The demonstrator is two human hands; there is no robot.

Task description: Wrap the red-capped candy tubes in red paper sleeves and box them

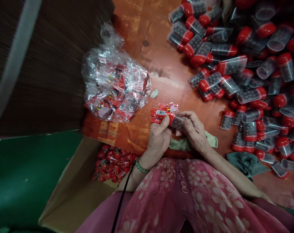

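My left hand (pixel 158 136) is closed, its thumb pressing on a red printed wrapper (pixel 154 116) with a white barcode label. From the wrapper's right side sticks out a clear plastic tube (pixel 178 122) with dark dots. The fingers of my right hand (pixel 196 132) are closed around the tube's right end. A second red printed piece (pixel 172 107) shows just behind the wrapper; whether it is joined to it I cannot tell. Both hands are above the table's near edge, over a crumpled pale green cloth (pixel 179 144).
Many red-capped clear tubes (pixel 211 81) are heaped on the right of the table (pixel 147 64). A clear plastic bag (pixel 118 87) of red wrappers lies at left. Below the edge, a cardboard box (pixel 71 184) contains red packed pieces (pixel 115 161). A dark cloth (pixel 245 163) lies at right.
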